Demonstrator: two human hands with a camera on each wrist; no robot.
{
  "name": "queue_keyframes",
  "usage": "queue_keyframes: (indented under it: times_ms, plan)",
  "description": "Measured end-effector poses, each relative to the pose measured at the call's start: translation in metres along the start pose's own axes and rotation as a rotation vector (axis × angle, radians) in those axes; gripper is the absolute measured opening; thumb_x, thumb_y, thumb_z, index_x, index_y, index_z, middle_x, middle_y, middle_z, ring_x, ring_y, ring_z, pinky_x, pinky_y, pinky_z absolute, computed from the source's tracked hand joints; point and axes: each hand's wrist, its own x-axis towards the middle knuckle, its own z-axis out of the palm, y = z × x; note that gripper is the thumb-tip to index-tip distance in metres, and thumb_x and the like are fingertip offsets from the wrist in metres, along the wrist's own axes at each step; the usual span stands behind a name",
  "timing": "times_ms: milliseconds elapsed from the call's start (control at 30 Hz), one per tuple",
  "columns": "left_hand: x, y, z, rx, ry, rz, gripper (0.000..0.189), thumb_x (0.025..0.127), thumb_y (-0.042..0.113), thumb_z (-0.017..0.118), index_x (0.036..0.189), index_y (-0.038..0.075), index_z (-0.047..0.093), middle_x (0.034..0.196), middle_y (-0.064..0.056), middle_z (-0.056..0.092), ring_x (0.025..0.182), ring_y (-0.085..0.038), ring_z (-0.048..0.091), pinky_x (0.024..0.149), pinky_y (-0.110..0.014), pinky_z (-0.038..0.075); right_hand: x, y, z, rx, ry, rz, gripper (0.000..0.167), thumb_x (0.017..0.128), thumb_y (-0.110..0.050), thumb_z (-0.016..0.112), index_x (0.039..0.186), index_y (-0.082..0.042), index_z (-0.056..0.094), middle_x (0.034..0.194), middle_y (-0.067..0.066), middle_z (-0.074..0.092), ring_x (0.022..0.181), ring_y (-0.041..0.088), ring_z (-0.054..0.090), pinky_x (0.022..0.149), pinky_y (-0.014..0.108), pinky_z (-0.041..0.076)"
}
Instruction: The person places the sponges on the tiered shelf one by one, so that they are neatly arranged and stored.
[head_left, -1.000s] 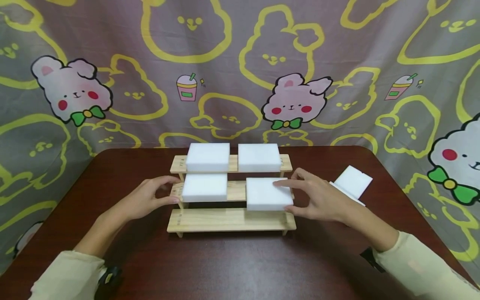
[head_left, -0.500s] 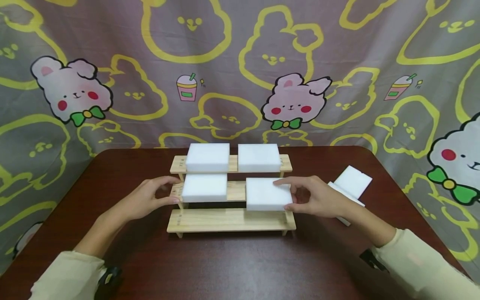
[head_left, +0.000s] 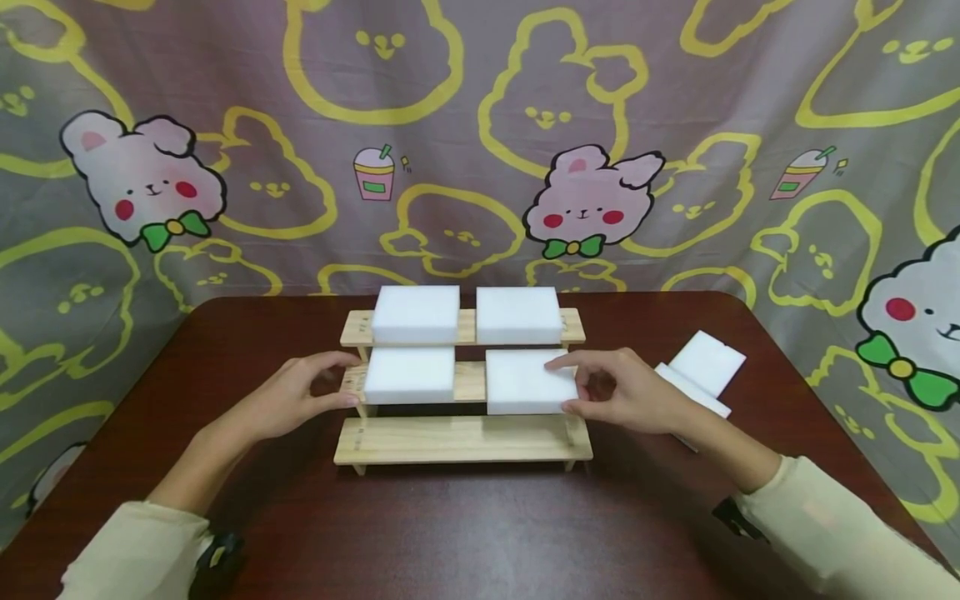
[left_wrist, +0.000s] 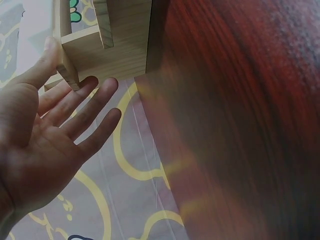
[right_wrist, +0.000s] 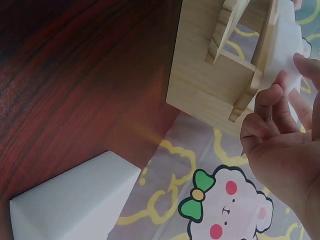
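Observation:
A three-tier wooden display rack (head_left: 457, 446) stands on the table. My right hand (head_left: 626, 387) pinches the right end of a white foam block (head_left: 525, 379) on the middle tier, thumb at its front and index finger over its top. The right wrist view shows this block (right_wrist: 285, 50) beside the thumb, other fingers curled. My left hand (head_left: 300, 392) holds the left end of the middle tier, thumb at its front edge and index finger behind. In the left wrist view the remaining fingers of that hand (left_wrist: 50, 135) spread loosely below the board.
Foam blocks sit on the top tier, one left (head_left: 416, 310) and one right (head_left: 517, 310). Another block (head_left: 409, 371) lies on the middle tier's left. Loose white foam pieces (head_left: 707, 363) lie right of the rack, partly behind my forearm. A patterned curtain (head_left: 450, 150) hangs behind the table.
My right hand has shifted the foam block slightly left and back on the middle tier, its fingers closing in around the block's end. The left hand has stayed in place.

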Motion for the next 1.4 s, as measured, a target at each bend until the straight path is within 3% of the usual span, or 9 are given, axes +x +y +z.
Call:
queue_keyframes:
  times_ms: [433,1400]
  plan:
    - [0.0007,-0.0011,0.0003,-0.001,0.009,0.011,0.047,0.093,0.021,0.080,0.130,-0.004,0.064,0.122,-0.016,0.071,0.102,-0.028,0.070,0.085,-0.053,0.056,0.0045,-0.0048,0.0022,-0.030,0.018,0.046,0.040,0.086,-0.011,0.086,0.124,-0.010,0.072,0.076,-0.014,0.059,0.064,0.007,0.050,0.057,0.024,0.045]
    - [0.0012,-0.0023,0.0008,-0.001,0.001,0.011,0.047,0.094,0.021,0.080,0.130,-0.004,0.063,0.122,-0.017,0.071,0.101,-0.027,0.070,0.085,-0.053,0.056,0.0079,-0.0064,0.0069,-0.064,0.015,0.032,0.038,0.088,-0.009,0.083,0.125,-0.010,0.073,0.075,-0.015,0.060,0.063,0.004,0.052,0.057,0.025,0.047]
